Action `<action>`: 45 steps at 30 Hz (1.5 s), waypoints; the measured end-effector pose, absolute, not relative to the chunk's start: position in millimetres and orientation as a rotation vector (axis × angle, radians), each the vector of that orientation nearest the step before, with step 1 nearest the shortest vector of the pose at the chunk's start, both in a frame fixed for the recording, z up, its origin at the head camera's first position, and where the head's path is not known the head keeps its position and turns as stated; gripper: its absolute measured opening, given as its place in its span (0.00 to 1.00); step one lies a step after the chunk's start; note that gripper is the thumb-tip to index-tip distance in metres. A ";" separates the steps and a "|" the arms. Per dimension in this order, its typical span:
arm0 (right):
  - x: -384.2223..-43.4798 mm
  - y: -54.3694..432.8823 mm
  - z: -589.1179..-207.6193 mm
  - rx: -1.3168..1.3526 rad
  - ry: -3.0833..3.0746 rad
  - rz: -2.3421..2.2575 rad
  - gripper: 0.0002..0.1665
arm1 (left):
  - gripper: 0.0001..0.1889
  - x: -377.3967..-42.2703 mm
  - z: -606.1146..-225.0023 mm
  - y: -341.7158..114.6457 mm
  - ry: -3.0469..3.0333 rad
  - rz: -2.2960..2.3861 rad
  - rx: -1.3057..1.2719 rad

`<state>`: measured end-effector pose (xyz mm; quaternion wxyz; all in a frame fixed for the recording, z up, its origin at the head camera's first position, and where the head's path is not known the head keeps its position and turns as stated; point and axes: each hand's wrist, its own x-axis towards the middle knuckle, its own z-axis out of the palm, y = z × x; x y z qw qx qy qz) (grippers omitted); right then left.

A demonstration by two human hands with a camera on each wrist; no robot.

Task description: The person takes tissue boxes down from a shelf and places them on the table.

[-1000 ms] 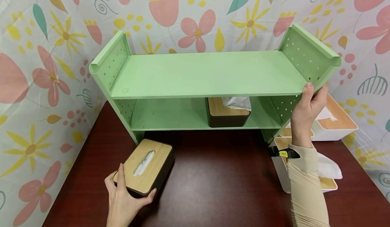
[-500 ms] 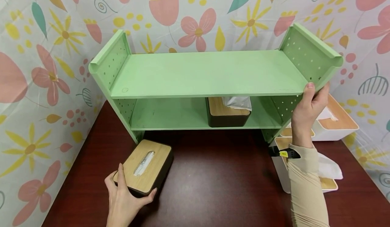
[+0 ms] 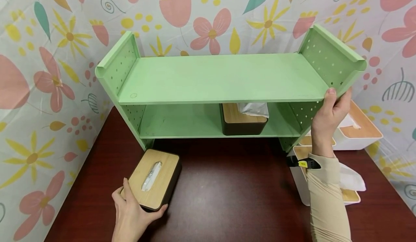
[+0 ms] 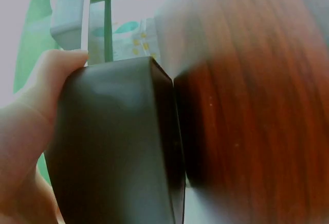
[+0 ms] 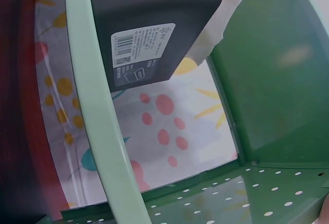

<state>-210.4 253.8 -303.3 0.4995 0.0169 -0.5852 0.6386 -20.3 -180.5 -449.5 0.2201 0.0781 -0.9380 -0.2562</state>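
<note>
My left hand [image 3: 131, 213] grips the near end of a black tissue box [image 3: 154, 178] with a wood-look lid and an oval slot, at the lower left of the head view. The left wrist view shows the box's dark side [image 4: 113, 142] close up, above or on the table; whether it touches is unclear. My right hand [image 3: 329, 119] holds the front edge of the right side panel of a green two-tier shelf [image 3: 211, 77]. In the right wrist view only a sliver of that hand shows. Another black tissue box [image 3: 243, 126], tissue sticking out, sits on the lower tier.
Several white tissue boxes with wood-look lids stand right of the shelf, one [image 3: 360, 130] behind my right hand and another [image 3: 300, 177] partly behind my sleeve. The dark red table [image 3: 227, 198] lies in front. A flower-patterned curtain [image 3: 211, 18] hangs behind.
The tissue box in my left hand has turned slightly, its far end swinging a little to the left. My right hand and the shelf look nearly unmoved.
</note>
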 end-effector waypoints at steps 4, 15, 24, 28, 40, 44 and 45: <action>-210.0 253.5 -303.5 0.029 -1.419 1.551 0.20 | 0.72 -19.8 -449.9 -181.3 -2.614 -0.696 0.227; -208.7 252.8 -303.0 0.071 -1.431 1.510 0.19 | 0.73 -19.8 -449.0 -183.5 -2.664 -0.648 0.234; -208.1 253.4 -303.0 0.073 -1.435 1.508 0.19 | 0.74 -19.8 -447.1 -183.8 -2.760 -0.676 0.270; -208.4 253.1 -303.0 0.073 -1.438 1.511 0.19 | 0.74 -19.3 -448.7 -182.4 -2.751 -0.681 0.273; -214.1 260.4 -308.2 0.040 -1.422 1.550 0.19 | 0.76 -18.4 -451.9 -180.6 -2.702 -0.559 0.261; -221.5 267.7 -315.3 0.025 -1.406 1.575 0.19 | 0.80 -17.3 -452.0 -180.0 -2.678 -0.444 0.224; -222.5 268.5 -316.3 0.030 -1.407 1.569 0.19 | 0.81 -16.6 -451.3 -179.8 -2.687 -0.428 0.226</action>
